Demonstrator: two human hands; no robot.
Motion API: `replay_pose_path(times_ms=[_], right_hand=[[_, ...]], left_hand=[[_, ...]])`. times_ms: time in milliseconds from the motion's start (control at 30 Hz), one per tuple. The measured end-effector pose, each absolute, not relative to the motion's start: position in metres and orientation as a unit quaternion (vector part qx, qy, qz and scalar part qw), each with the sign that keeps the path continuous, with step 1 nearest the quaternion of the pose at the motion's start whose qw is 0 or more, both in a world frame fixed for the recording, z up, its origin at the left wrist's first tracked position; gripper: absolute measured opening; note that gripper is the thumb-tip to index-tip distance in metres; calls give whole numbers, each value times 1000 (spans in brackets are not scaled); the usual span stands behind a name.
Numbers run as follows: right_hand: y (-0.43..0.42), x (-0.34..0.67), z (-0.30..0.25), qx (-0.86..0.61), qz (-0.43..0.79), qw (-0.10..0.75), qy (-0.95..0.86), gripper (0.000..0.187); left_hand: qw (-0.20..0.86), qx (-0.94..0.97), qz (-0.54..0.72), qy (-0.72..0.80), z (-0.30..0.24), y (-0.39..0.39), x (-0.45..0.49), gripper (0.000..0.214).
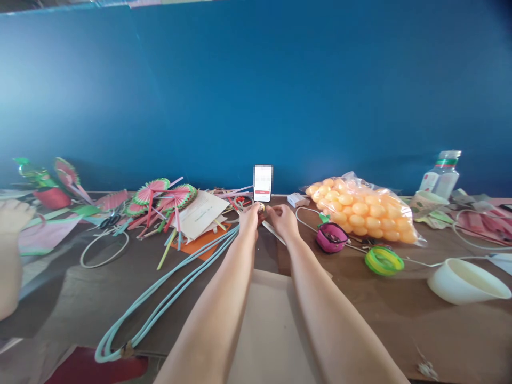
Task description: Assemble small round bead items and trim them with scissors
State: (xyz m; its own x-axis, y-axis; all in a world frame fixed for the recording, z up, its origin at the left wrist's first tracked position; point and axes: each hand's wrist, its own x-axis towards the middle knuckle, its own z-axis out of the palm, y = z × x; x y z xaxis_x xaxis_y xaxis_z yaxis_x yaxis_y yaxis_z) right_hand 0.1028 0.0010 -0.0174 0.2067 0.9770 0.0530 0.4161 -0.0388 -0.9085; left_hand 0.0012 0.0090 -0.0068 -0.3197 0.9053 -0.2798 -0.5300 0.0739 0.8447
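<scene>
Item (261, 208) was seen between left hand (249, 217) and right hand (284, 219), whose fingers were bent inward; whether it was pinched could not be told. Through a slip, it could be dropped; by a forward nudge, the upright phone (262, 184) behind could be toppled.

This looks like a small craft workshop, though it could be a craft corner in a home. A long bench (400, 325) runs along a plain blue wall (256, 90), crowded with craft stuff: pink-and-green paper fans (176, 197), coloured strips, scissors (108, 221), loose sheets (200, 216), pale blue tubing (148, 304) and a clear bag of orange balls (360, 208). A second person's arm (8, 266) at the left edge suggests a shared workplace.
</scene>
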Motion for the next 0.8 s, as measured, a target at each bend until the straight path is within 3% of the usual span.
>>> replay_pose_path(times_ms=[133,267,400,600,800], right_hand=[[-3,103,-19,-730,215,190,-621,37],[-6,98,-21,-727,196,124,-646,33],[-7,97,-21,-728,185,135,-646,32],[-14,97,-10,-726,98,262,-628,29],[-24,88,2,-687,41,326,-648,30]], left_hand=[[559,108,665,484,-9,14,-4,7],[563,74,669,479,-9,17,-6,10],[560,69,668,484,-8,15,-6,13],[545,67,676,491,-11,17,-8,9],[551,46,677,485,-11,19,-11,8]])
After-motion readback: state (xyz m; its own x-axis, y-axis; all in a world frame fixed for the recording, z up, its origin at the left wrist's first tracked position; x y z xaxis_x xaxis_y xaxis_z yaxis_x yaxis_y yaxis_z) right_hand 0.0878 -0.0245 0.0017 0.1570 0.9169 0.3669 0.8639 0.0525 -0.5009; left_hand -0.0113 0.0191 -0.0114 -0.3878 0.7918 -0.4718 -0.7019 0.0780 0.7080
